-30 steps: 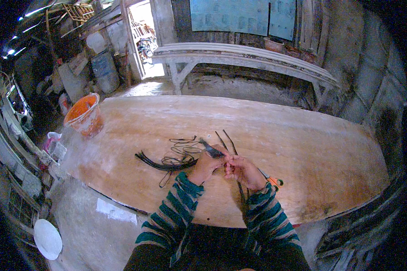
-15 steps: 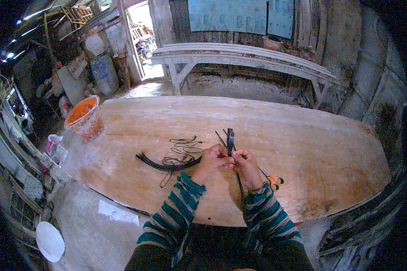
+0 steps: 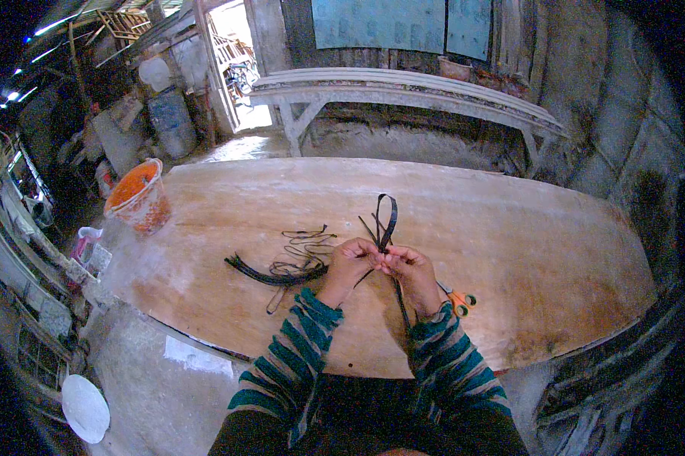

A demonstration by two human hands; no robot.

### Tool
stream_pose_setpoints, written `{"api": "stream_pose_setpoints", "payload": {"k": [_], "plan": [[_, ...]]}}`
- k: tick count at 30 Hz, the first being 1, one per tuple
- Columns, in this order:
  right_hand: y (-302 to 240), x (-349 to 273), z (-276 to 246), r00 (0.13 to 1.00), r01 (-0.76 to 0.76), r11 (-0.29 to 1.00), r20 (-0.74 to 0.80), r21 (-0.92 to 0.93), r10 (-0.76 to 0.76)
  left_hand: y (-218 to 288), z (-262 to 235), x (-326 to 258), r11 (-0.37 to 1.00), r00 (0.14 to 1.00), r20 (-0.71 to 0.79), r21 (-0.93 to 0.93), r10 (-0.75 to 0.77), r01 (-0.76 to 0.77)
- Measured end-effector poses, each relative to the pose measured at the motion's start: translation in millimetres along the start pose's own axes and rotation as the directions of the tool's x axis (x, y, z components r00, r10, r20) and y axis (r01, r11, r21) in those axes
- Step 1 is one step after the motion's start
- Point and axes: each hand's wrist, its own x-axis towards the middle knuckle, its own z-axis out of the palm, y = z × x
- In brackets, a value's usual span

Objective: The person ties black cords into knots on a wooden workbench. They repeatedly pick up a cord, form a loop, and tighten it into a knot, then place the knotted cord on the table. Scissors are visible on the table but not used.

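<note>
— Rough shed, this: a long pale wooden workbench [image 3: 403, 91] along the back wall, an open doorway [image 3: 232, 68] letting in daylight, clutter piled down the left side. What is the person working on?

— On a broad, curved sheet of bare brown plywood [image 3: 555, 251] laid flat like a table. Both hands meet near its middle. The left hand [image 3: 351, 258] and the right hand [image 3: 407, 264] are closed, fingertips pinched together on a thin black strap bent into a loop [image 3: 387, 220].

— Where does the strap sit against the grip?

— The loop stands up just beyond the fingertips, on the far side of the hands. Its tails run down from the pinch, one passing under the right hand toward the near edge.

— Anything else close by?

— A loose bundle of black straps and cords [image 3: 285, 266] lies just left of the left hand, on the sheet. A pair of orange-handled scissors [image 3: 458, 299] lies just beside the right wrist. An orange plastic bucket [image 3: 137, 196] stands off the sheet's far-left corner, well apart from the hands.

— Room to move?

— Bare wood stretches wide to the right and beyond the loop. The near edge runs close under the striped green sleeves [image 3: 297, 357]. Below it on the left is grey concrete floor with a white round plate [image 3: 85, 408].
</note>
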Motion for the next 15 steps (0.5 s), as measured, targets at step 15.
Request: {"api": "stream_pose_setpoints", "payload": {"k": [15], "plan": [[16,7,-5,0.995,0.093,0.996,0.040,0.002,-0.093,10,3,-3,0.966,0.988,0.017,-0.207,-0.155,0.156]]}}
